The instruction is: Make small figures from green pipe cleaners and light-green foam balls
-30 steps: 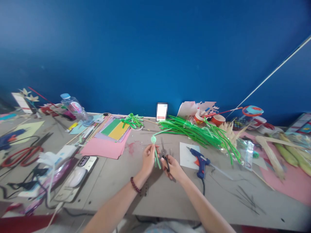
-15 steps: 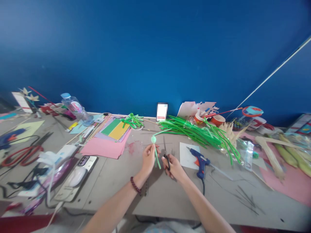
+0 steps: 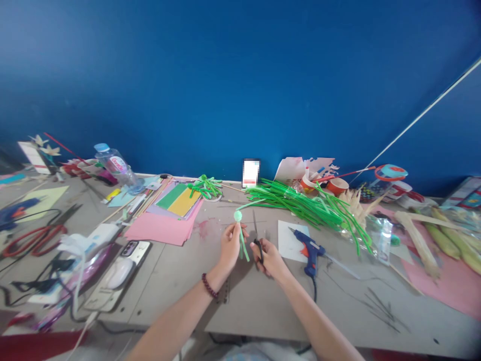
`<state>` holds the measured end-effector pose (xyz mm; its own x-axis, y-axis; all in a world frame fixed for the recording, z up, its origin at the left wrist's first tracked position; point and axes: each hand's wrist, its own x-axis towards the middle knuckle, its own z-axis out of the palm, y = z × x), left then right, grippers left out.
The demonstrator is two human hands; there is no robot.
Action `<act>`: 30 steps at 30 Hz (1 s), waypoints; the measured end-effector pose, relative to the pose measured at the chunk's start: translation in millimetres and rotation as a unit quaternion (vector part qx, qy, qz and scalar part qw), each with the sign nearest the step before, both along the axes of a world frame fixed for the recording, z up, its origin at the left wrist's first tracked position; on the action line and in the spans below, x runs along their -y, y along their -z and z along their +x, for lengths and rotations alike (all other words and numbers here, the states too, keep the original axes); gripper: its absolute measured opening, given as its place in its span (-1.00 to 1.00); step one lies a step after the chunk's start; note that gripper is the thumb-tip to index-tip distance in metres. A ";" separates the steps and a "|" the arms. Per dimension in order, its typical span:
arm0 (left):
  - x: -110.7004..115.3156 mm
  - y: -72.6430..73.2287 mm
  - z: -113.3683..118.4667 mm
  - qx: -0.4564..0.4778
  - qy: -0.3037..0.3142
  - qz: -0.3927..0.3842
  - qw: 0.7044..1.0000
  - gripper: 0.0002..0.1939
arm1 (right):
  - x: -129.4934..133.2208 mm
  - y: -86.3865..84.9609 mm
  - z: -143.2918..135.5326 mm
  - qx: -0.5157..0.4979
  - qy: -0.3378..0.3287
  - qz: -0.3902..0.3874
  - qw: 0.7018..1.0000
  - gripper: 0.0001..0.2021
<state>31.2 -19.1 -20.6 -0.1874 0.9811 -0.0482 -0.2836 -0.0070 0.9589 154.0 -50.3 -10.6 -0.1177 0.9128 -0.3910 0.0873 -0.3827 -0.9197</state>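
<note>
Near the middle of the table my left hand (image 3: 233, 239) pinches a light green pipe-cleaner piece (image 3: 238, 216), which has a round coiled head above my fingers and loose strands hanging below them. My right hand (image 3: 266, 255) is closed round the handles of black scissors (image 3: 255, 229), their blades pointing up and away, just right of the green piece and apart from it. Behind both hands lies a bundle of green pipe cleaners (image 3: 300, 203).
A blue glue gun (image 3: 310, 249) rests on white paper (image 3: 283, 240) at the right. Pink sheets (image 3: 161, 228), a phone (image 3: 118, 276), red-handled scissors (image 3: 35, 240) and a plastic bottle (image 3: 119, 168) are on the left. A small screen (image 3: 250, 173) stands against the blue wall.
</note>
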 end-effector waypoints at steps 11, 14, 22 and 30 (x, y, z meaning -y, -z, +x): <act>-1.1 2.1 0.2 0.002 -0.002 0.003 1.000 -0.64 | -0.9 3.1 -0.1 -0.025 0.010 0.002 1.000 -0.53; -0.9 1.3 0.4 0.005 -0.001 0.000 1.000 -0.64 | -0.8 3.8 0.1 -0.022 0.008 0.000 1.000 -0.52; 0.6 -2.5 1.1 0.003 -0.001 -0.005 1.000 -0.64 | 1.0 -0.1 -0.8 -0.030 0.006 -0.001 1.000 -0.53; -0.7 1.6 1.0 -0.004 0.003 -0.003 1.000 -0.65 | -0.1 1.9 -0.3 -0.030 0.005 -0.009 1.000 -0.54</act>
